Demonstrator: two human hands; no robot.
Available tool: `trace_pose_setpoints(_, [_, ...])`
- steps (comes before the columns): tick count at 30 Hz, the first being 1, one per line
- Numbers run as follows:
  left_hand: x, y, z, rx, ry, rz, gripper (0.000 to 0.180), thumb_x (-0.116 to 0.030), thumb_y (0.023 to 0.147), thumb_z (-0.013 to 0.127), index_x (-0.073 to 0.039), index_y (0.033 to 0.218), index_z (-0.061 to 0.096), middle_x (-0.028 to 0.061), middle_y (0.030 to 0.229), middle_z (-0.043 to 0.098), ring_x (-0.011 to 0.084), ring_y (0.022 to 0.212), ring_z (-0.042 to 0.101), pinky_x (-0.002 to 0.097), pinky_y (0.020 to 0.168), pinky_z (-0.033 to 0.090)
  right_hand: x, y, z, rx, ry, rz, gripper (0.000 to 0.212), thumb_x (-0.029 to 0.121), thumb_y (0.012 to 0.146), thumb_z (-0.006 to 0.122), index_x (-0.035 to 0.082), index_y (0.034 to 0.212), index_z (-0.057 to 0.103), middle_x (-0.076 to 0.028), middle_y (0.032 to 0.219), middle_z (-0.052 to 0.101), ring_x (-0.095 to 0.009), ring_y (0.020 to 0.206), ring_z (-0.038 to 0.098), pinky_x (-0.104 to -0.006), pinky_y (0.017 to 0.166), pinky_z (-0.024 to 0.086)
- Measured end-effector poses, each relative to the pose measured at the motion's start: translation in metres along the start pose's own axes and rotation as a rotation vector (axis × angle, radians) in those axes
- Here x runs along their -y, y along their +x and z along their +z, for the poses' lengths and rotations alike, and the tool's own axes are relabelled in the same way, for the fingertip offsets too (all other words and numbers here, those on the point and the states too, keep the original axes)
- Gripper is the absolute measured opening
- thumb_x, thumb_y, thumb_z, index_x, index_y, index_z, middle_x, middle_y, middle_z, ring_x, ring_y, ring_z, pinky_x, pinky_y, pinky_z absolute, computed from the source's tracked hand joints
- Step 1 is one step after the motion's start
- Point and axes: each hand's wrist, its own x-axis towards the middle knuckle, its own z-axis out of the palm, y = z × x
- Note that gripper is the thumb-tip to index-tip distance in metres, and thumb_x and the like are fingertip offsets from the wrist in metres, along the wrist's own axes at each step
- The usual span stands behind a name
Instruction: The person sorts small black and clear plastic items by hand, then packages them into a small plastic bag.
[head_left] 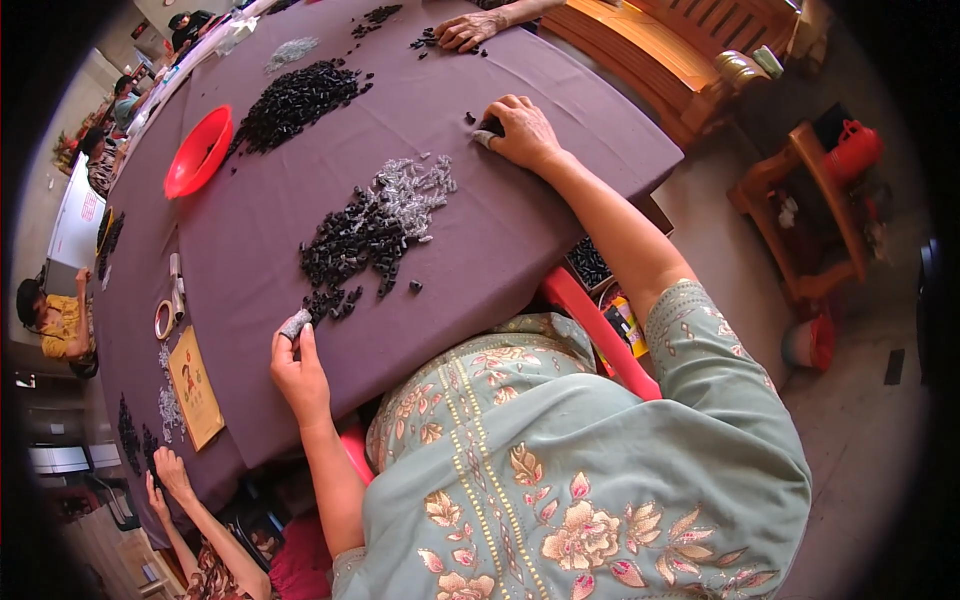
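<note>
On the purple tablecloth before me lies a pile of small black plastic pieces (340,245), its far right side merging into a heap of small clear pieces (412,195). My left hand (300,375) is at the near edge of the pile, thumb and wrapped index finger drawn together by some black pieces. What they pinch, if anything, is too small to make out. Farther off to the right, my right hand (525,135) rests on the cloth with curled fingers and a grey wrap on one digit. A dark piece shows between its fingertips, and a loose black piece lies just beyond.
A larger black heap (300,105) and a red bowl (198,152) stand farther back. A tape roll (164,319) and a yellow booklet (195,388) lie to the left. Other people's hands (462,32) work at the table. A wooden bench (640,45) stands at the right.
</note>
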Motion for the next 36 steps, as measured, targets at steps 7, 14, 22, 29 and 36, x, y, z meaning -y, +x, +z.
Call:
trace_pose_setpoints(7, [0.003,0.0,0.001,-0.021,0.005,0.025,0.018,-0.005,0.094,0.06,0.005,0.107,0.066,0.0085,0.101,0.068,0.0144,0.09,0.064,0.0287,0.083,0.051,0.014,0.01,0.013,-0.102,-0.082,-0.136,0.061,0.024,0.08,0.066,0.024,0.14,0.051,-0.008,0.149,0.042,-0.033,0.138,0.038,-0.054,0.113,0.028])
trace_pose_setpoints(14, [0.002,0.0,0.002,-0.008,0.006,0.009,0.017,-0.005,0.094,0.06,0.005,0.107,0.067,0.0086,0.102,0.068,0.0146,0.09,0.064,0.0286,0.083,0.051,0.011,0.018,0.018,-0.04,-0.144,-0.151,0.034,0.024,0.084,0.063,0.014,0.116,0.064,-0.006,0.121,0.062,-0.028,0.121,0.053,-0.0559,0.104,0.035])
trace_pose_setpoints(22, [-0.004,0.0,0.001,0.007,-0.013,0.001,0.018,-0.005,0.095,0.059,0.005,0.107,0.066,0.0086,0.103,0.067,0.0144,0.091,0.064,0.0283,0.083,0.05,-0.045,-0.024,-0.008,-0.253,-0.147,0.072,0.02,0.02,0.084,0.063,0.009,0.101,0.064,-0.012,0.107,0.063,-0.033,0.108,0.058,-0.0433,0.092,0.048])
trace_pose_setpoints(29, [0.008,0.0,0.001,0.003,-0.024,-0.004,0.017,-0.005,0.095,0.06,0.004,0.108,0.066,0.0077,0.101,0.067,0.0137,0.089,0.063,0.0281,0.082,0.05,-0.09,-0.078,-0.037,-0.393,-0.174,0.247,0.017,0.023,0.082,0.067,0.009,0.093,0.067,-0.011,0.103,0.064,-0.031,0.105,0.06,-0.044,0.086,0.049])
trace_pose_setpoints(36, [0.008,0.0,0.002,-0.013,-0.01,0.011,0.018,-0.006,0.094,0.061,0.004,0.108,0.067,0.0066,0.099,0.067,0.012,0.086,0.062,0.0273,0.08,0.05,-0.103,-0.122,-0.05,-0.503,-0.166,0.44,0.019,0.023,0.079,0.071,0.008,0.092,0.069,-0.012,0.101,0.064,-0.032,0.107,0.056,-0.0425,0.094,0.045])
